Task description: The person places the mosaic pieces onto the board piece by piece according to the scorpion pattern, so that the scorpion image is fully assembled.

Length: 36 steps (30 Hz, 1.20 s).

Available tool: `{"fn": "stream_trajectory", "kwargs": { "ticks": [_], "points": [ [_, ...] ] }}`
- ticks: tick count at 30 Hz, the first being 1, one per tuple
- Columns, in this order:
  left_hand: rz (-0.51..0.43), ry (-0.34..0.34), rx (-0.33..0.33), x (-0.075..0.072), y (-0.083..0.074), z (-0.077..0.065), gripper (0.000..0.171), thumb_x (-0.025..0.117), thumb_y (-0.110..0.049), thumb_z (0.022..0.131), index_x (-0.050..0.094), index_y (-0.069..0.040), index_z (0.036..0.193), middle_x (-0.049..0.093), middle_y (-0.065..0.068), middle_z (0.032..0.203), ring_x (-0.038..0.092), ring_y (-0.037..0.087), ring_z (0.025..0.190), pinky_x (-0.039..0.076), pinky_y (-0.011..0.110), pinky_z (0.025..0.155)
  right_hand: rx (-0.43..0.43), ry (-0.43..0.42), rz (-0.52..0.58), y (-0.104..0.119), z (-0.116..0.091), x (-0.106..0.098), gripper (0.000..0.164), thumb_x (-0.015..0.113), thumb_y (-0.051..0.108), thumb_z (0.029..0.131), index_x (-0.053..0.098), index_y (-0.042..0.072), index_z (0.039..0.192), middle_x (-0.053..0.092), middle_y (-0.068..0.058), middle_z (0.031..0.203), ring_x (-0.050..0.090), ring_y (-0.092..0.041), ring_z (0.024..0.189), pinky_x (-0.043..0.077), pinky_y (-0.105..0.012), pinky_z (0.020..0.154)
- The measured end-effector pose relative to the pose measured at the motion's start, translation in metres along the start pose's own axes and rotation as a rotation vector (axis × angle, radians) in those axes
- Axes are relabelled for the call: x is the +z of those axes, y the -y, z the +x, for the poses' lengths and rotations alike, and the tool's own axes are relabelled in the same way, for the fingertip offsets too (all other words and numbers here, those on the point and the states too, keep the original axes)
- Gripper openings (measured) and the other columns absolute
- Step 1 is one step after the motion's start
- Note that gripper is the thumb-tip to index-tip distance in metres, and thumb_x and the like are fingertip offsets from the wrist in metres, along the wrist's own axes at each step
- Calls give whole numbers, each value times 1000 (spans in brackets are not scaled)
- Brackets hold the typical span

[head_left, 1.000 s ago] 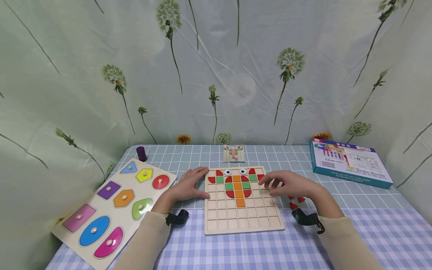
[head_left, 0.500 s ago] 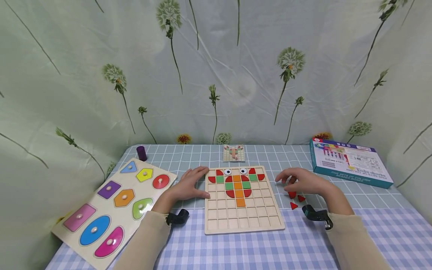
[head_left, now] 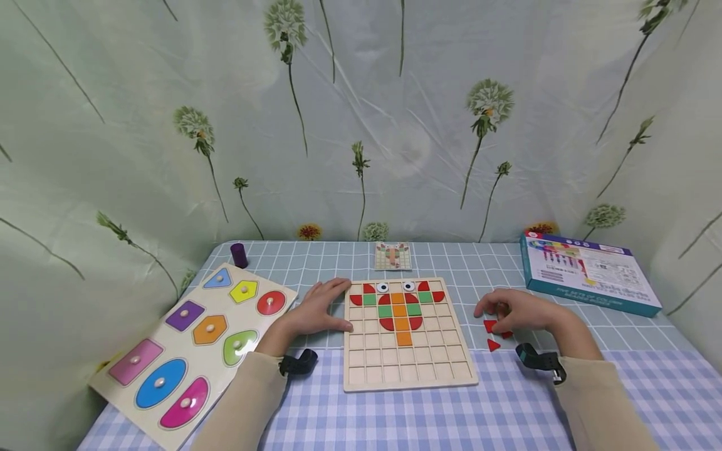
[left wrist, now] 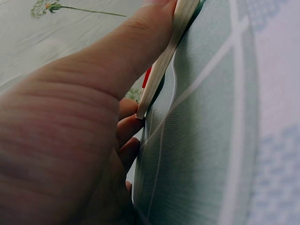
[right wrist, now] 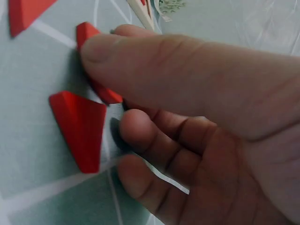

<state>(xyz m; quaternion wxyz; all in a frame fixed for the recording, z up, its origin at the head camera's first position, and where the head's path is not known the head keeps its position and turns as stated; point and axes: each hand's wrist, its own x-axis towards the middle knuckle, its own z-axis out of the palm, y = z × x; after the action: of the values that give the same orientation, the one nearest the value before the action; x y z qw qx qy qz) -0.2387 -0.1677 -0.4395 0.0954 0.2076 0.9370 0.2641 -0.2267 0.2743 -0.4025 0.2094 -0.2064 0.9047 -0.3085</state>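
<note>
A wooden grid board (head_left: 412, 363) lies flat, bearing red, green and orange tiles and two eye pieces. My left hand (head_left: 318, 307) rests at its left edge, thumb along the side and fingers by the far corner; the left wrist view shows the thumb (left wrist: 136, 47) against the board edge (left wrist: 164, 61). To the right of the board, my right hand (head_left: 527, 311) is low over several small red pieces. Its thumb and index finger pinch one red triangle (right wrist: 86, 30), partly covered by the thumb. Another red triangle (right wrist: 82, 131) lies beside the curled fingers, and a third red piece (right wrist: 26, 16) farther off.
At left lies a large knob puzzle board (head_left: 217, 366) with coloured shapes. A purple cylinder (head_left: 239, 255) stands behind it. A small pattern card (head_left: 393, 266) sits beyond the grid board, and a flat box (head_left: 592, 272) lies at the back right.
My right hand has moved from the board's right edge rightward and down to the loose red pieces, leaving a red tile on the board's right side. The left hand has stayed put.
</note>
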Motion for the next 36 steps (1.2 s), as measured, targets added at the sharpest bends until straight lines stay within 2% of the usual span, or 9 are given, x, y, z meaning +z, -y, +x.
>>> {"fn": "stream_trajectory", "kwargs": {
  "ticks": [16,23,29,36],
  "points": [
    [-10,-3,-16,1,0,0,98,82,-50,77,33,-20,157,30,7,164,21,31,154,7,57,127,90,-68,-22,2,10,6,18,78,15,85,69,17,100,56,-2,87,51,-18,84,44,-25,64],
    [-12,2,-20,2,0,0,98,82,-50,77,34,-21,157,29,7,164,19,32,155,8,59,126,81,-135,-12,8,14,11,23,78,12,83,62,13,99,59,-4,91,53,-20,83,49,-27,64],
    [-15,2,-19,1,-1,0,98,82,-49,77,34,-19,157,30,7,164,20,31,154,7,58,127,95,-172,3,14,19,12,16,75,15,88,61,12,96,59,-3,84,54,-20,80,48,-27,64],
    [-3,-2,-7,1,0,0,98,82,-49,77,34,-18,157,31,8,164,22,29,154,6,56,127,59,-214,9,23,22,14,16,73,15,89,60,11,97,59,-3,85,53,-20,81,47,-26,66]
  ]
}}
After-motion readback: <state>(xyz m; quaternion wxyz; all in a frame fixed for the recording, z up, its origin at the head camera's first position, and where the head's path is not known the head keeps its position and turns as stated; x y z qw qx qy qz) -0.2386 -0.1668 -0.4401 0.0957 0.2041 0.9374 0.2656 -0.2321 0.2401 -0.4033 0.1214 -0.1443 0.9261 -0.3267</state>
